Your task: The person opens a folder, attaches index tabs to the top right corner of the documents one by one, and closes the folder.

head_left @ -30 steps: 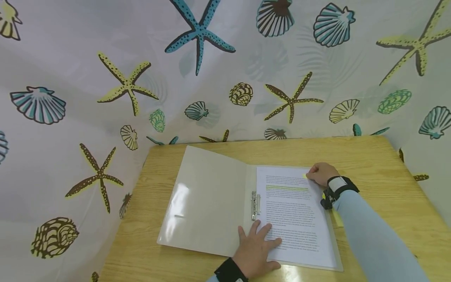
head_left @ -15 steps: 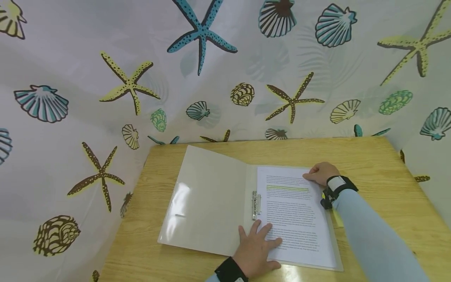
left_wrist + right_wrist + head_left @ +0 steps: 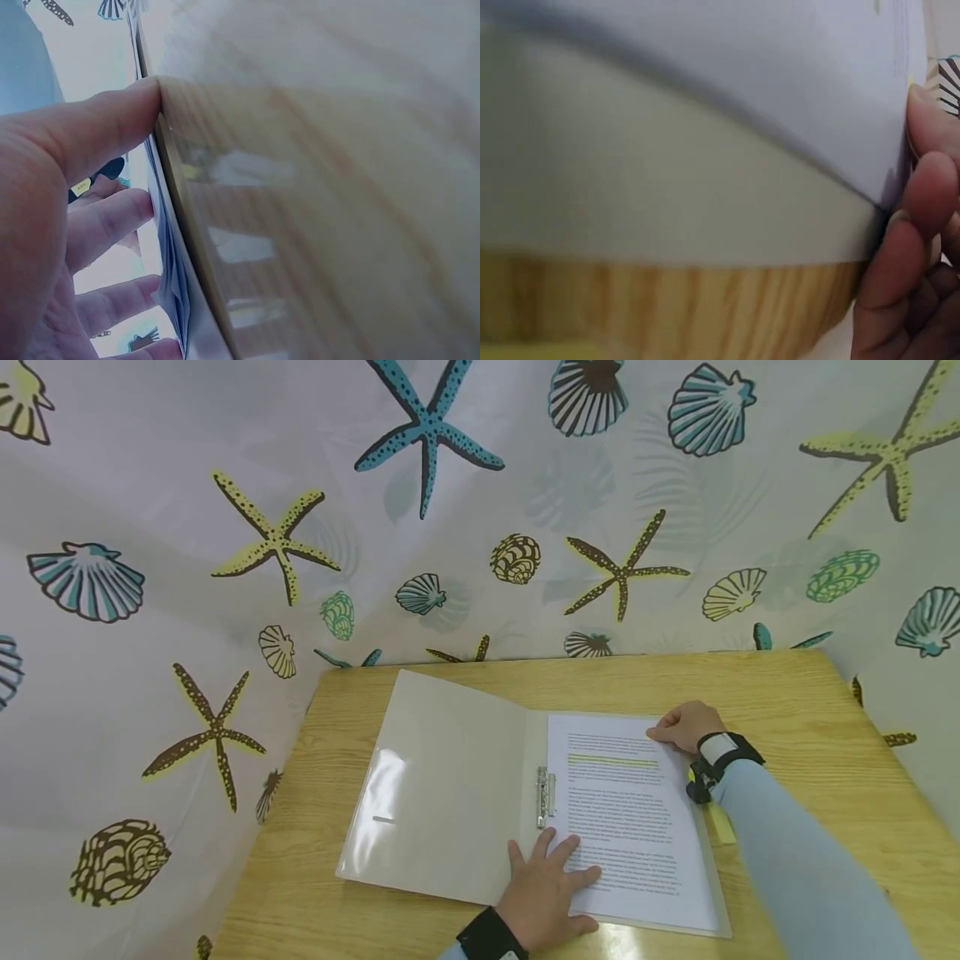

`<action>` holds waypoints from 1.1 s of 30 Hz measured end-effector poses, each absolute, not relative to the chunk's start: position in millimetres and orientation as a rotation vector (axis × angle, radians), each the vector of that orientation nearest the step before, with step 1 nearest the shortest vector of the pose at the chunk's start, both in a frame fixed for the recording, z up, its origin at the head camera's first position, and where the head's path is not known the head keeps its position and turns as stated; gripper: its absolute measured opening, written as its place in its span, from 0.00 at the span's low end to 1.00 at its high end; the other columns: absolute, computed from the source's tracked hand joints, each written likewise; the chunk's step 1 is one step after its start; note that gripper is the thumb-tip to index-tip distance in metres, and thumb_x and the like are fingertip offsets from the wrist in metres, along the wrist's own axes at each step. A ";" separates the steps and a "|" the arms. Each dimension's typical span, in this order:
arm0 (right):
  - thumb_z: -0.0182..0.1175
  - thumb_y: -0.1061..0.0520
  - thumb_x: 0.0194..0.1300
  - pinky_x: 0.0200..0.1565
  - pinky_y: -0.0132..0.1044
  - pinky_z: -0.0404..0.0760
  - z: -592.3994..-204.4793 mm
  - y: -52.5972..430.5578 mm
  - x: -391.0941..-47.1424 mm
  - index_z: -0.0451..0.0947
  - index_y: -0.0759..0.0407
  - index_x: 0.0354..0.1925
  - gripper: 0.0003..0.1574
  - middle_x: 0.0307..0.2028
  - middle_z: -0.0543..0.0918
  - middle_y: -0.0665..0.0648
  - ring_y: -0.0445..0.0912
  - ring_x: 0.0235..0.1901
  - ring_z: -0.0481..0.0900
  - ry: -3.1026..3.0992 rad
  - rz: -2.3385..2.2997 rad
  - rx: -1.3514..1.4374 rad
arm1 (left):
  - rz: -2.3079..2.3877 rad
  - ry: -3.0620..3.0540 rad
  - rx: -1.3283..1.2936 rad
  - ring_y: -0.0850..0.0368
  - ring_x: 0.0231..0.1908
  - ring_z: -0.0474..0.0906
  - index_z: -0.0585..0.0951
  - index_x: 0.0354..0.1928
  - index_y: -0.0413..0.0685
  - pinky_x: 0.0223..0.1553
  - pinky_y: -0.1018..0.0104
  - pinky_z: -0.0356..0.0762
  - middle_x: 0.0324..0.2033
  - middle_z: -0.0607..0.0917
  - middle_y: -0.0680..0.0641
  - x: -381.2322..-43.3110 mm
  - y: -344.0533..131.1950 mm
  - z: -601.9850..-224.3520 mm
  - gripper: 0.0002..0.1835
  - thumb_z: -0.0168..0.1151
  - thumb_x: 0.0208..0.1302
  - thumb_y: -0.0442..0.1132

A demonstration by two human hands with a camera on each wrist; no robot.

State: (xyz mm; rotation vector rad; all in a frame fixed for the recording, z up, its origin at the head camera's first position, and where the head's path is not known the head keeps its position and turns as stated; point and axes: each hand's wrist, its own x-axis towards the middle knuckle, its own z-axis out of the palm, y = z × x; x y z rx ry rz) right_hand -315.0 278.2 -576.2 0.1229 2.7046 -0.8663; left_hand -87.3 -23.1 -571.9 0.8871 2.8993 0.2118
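An off-white folder [image 3: 442,785] lies spread on the table, its metal clip [image 3: 542,797] at the spine. Printed sheets [image 3: 618,827] cover its right side, with yellow highlighting near the top. My left hand [image 3: 546,893] rests on the lower left of the sheets and the folder's edge, fingers spread. At the sheets' upper right edge, my right hand [image 3: 686,727] has its fingers curled and pinches a small sticky note there; a sliver of the yellow sticky note [image 3: 910,79] shows at the thumb tip in the right wrist view. Most of that note is hidden.
A yellow strip, perhaps a sticky-note pad [image 3: 722,824], lies beside the folder, partly under the right forearm. The wooden table [image 3: 810,710] ends at a shell-and-starfish patterned cloth [image 3: 465,552] behind and at the sides.
A second ago yellow showed at my right fingertips; in the head view they now cover it after a slight shift left. The yellow strip shows more. My left hand stays in place.
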 end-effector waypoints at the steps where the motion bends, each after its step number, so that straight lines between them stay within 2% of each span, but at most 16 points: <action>1: 0.68 0.46 0.57 0.22 0.35 0.69 -575.1 277.3 -314.6 0.84 0.60 0.31 0.18 0.24 0.80 0.53 0.47 0.24 0.75 2.722 -0.858 0.106 | 0.212 2.899 0.887 0.40 0.66 0.59 0.76 0.60 0.77 0.46 0.21 0.60 0.66 0.68 0.51 -87.4 -23.0 -572.0 0.34 0.64 0.47 0.71; 10: 0.70 0.47 0.56 0.23 0.36 0.69 -572.4 277.4 -317.1 0.82 0.60 0.33 0.18 0.31 0.81 0.57 0.50 0.28 0.74 2.757 -0.816 0.047 | 0.223 2.895 0.885 0.40 0.66 0.58 0.76 0.60 0.77 0.46 0.20 0.60 0.66 0.68 0.51 -87.1 -22.3 -571.6 0.34 0.64 0.47 0.71; 23: 0.71 0.46 0.54 0.23 0.35 0.71 -571.6 277.3 -322.8 0.81 0.60 0.32 0.20 0.30 0.81 0.56 0.49 0.28 0.75 2.739 -0.797 0.025 | 0.222 2.890 0.885 0.40 0.66 0.58 0.76 0.60 0.76 0.46 0.21 0.60 0.66 0.68 0.52 -89.6 -22.0 -570.0 0.35 0.64 0.46 0.72; 33: 0.65 0.36 0.57 0.23 0.36 0.69 -577.4 276.1 -324.4 0.78 0.59 0.30 0.28 0.27 0.78 0.55 0.48 0.25 0.73 2.769 -0.760 0.046 | 0.220 2.887 0.875 0.40 0.66 0.58 0.75 0.60 0.77 0.46 0.21 0.61 0.66 0.68 0.52 -89.8 -21.3 -571.1 0.35 0.63 0.47 0.72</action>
